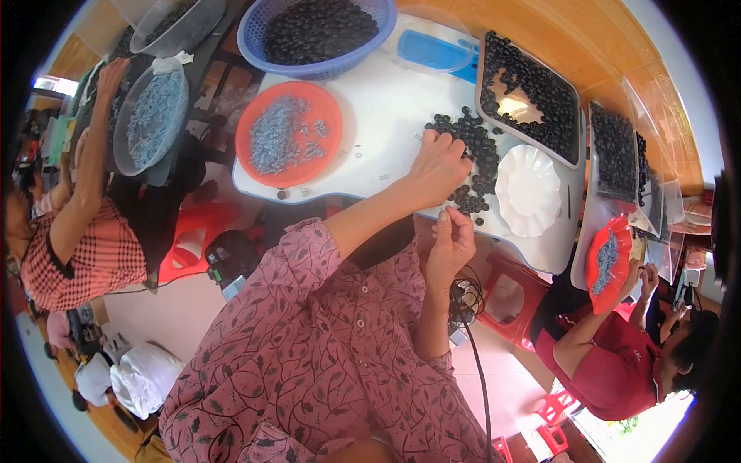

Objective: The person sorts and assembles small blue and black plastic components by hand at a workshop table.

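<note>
My left hand [440, 170] reaches across the white table with its fingers curled down at the edge of a loose pile of small round black pieces [483, 158]. Its fingertips are partly hidden, and what they hold cannot be made out. Closer to my body, by the table's front edge, my right hand [454, 238] is raised with thumb and forefinger pinched together. Whatever sits in that pinch is too small to name. Just right of the pile lies a white scalloped dish [528, 190]. On the left, an orange-red plate [328, 127] carries a heap of tiny grey-blue pieces [278, 135].
A blue basket [251, 42] and a rimmed tray [571, 154] hold more black pieces along the back. A blue lid-like tray [432, 50] lies between them. Co-workers sit left [85, 251] and right [602, 359]. A black cable [480, 370] hangs beside my right forearm.
</note>
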`<action>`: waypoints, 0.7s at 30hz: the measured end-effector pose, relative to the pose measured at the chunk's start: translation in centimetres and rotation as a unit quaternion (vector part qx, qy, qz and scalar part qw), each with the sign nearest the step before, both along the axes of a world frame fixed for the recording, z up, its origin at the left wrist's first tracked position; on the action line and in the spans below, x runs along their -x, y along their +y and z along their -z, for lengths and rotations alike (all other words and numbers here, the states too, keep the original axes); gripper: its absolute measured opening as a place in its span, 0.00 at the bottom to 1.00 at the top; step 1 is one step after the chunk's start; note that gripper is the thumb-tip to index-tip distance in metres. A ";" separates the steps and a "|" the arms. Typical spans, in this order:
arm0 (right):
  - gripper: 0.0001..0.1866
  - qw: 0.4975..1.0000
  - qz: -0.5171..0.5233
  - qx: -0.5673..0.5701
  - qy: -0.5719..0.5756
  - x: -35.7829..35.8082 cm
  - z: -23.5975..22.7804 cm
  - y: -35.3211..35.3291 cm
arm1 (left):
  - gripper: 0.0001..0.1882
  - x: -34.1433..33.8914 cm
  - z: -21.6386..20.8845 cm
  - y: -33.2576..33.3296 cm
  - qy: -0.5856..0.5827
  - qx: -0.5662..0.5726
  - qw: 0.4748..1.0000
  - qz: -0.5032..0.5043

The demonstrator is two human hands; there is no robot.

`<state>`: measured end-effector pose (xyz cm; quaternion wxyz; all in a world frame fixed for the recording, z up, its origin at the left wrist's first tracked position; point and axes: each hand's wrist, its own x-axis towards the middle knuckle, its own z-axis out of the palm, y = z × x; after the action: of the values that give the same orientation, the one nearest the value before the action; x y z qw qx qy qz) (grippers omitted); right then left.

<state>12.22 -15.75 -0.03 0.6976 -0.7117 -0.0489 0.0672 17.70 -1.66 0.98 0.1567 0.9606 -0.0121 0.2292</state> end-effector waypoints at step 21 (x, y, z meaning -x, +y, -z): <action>0.06 1.000 -0.013 -0.012 -0.021 1.0 -1.2 0.6 | 0.13 9.4 0.1 1.6 0.063 0.914 0.396 0.062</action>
<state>11.23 -15.10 1.18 0.7043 -0.7034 -0.0736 0.0610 8.25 -0.06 0.88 0.9549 0.2511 0.1551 0.0314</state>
